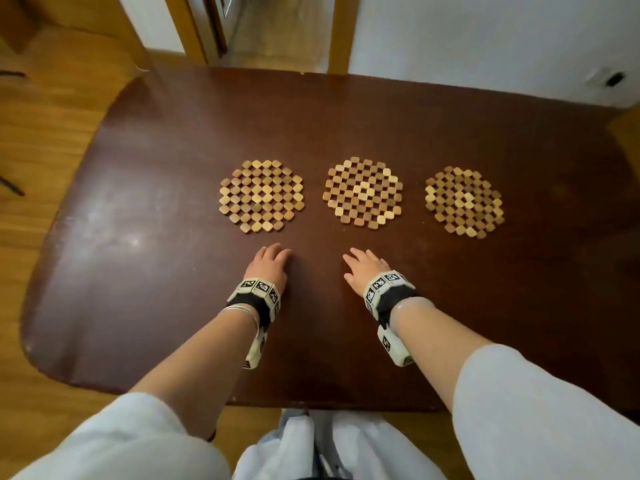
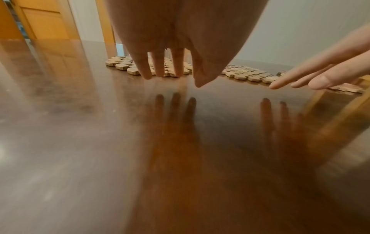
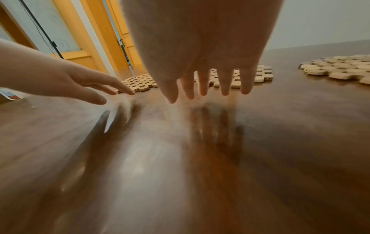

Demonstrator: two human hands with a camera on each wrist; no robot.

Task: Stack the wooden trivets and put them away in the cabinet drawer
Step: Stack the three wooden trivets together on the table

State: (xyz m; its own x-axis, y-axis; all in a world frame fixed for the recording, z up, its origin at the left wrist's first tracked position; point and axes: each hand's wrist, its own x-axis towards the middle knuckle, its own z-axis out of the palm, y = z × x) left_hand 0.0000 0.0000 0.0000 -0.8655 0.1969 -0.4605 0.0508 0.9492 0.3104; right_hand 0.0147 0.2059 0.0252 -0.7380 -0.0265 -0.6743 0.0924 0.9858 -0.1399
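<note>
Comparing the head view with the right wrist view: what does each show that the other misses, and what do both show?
Head view only: the wrist bands, the sleeves, and the whole table outline. Right wrist view only: the right hand from below with straight fingers above the table, plus reflections. Both: left trivet, middle trivet, right trivet, unstacked, and the left hand touching none.

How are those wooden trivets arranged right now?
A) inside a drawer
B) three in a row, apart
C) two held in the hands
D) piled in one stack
B: the left trivet, middle trivet and right trivet lie separately on the table, untouched by either hand.
</note>
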